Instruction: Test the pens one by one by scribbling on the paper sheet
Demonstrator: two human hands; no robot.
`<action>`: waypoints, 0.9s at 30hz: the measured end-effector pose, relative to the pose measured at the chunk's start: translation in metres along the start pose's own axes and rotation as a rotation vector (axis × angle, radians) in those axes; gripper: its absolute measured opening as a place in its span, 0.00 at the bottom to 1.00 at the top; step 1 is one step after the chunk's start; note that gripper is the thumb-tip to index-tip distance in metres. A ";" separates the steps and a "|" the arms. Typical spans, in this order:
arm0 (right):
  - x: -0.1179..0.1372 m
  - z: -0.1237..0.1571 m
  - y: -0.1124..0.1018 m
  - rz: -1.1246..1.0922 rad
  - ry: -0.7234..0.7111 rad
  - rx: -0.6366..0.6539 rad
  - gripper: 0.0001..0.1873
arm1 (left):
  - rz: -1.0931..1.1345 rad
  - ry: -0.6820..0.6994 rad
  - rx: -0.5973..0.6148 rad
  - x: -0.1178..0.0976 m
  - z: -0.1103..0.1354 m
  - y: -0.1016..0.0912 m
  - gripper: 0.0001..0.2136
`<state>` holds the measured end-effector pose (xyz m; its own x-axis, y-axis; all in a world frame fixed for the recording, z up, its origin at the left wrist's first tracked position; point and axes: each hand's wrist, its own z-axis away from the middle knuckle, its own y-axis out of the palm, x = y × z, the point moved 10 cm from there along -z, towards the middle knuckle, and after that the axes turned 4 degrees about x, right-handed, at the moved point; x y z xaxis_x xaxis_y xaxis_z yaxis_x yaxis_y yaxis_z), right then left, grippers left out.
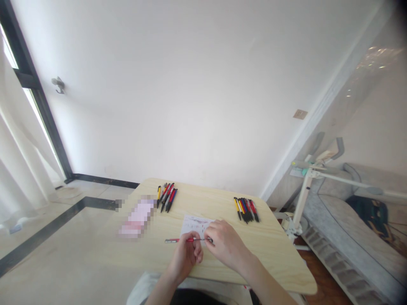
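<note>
1. Between your two hands, over the near part of the paper (pixel 190 222), is the red pen (pixel 173 240), lying almost level.
2. Your left hand (pixel 187 250) is gripping the red pen, with the thumb and curled fingers around its middle. One end pokes out to the left of those fingers.
3. Your right hand (pixel 224 241) is closed in a pinch on the black end (pixel 210 240). A thin dark part (pixel 199 239) shows in the gap between your fingers. You cannot tell from here if that end is loose.
4. The red pen should be light and stiff, and its smooth sides may slip or roll. The fat part is best for your left fingers. Pinch the black end close to its tip, and pull straight, because the thin dark part could bend.
5. Past your left fingers, a bunch of pens (pixel 167 198) lies on the table (pixel 273 254), next to a blurred pink and white thing (pixel 138 218). You cannot tell what it is.
6. Past your right fingers, farther right, lies another bunch of pens (pixel 247 209), side by side, well apart from your hands.
</note>
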<state>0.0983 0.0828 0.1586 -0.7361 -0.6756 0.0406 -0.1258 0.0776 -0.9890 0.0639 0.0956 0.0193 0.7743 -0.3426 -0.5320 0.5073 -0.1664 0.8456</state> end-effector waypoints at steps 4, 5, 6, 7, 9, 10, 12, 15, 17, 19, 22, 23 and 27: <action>0.001 0.000 -0.002 -0.024 0.004 0.001 0.06 | 0.037 0.001 -0.064 -0.003 0.000 -0.008 0.09; 0.001 0.000 -0.001 -0.026 0.006 0.003 0.06 | 0.048 0.000 -0.077 -0.003 0.001 -0.011 0.09; 0.002 0.000 -0.001 -0.027 0.007 0.005 0.07 | 0.055 0.000 -0.085 -0.003 0.001 -0.012 0.09; 0.002 0.000 0.000 -0.027 0.007 0.005 0.07 | 0.056 0.002 -0.084 -0.003 0.001 -0.013 0.09; 0.001 -0.001 0.001 -0.024 0.010 0.003 0.07 | 0.050 0.008 -0.068 -0.004 0.001 -0.012 0.10; 0.001 -0.001 0.001 -0.022 0.013 0.000 0.07 | 0.048 0.012 -0.061 -0.004 0.001 -0.012 0.10; 0.000 -0.001 0.002 -0.019 0.016 -0.003 0.07 | 0.048 0.016 -0.056 -0.003 0.001 -0.011 0.11; 0.000 -0.001 0.003 -0.016 0.017 -0.001 0.07 | 0.054 0.014 -0.057 -0.003 0.001 -0.011 0.12; 0.000 -0.001 0.003 -0.012 0.018 0.003 0.07 | 0.055 0.013 -0.053 -0.002 0.000 -0.011 0.12; 0.000 0.000 0.004 -0.011 0.020 0.006 0.07 | 0.055 0.015 -0.044 -0.003 0.000 -0.010 0.12; -0.001 0.000 0.004 -0.008 0.022 0.004 0.07 | 0.056 0.014 -0.041 -0.002 0.000 -0.011 0.12; -0.001 0.000 0.005 -0.005 0.021 0.005 0.07 | 0.057 0.011 -0.042 -0.002 -0.001 -0.011 0.12; -0.002 0.001 0.008 0.006 0.016 0.016 0.07 | 0.057 -0.006 -0.038 -0.001 0.000 -0.011 0.11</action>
<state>0.0992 0.0843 0.1507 -0.7476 -0.6632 0.0368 -0.1110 0.0701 -0.9913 0.0577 0.0978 0.0102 0.8001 -0.3563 -0.4825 0.4763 -0.1114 0.8722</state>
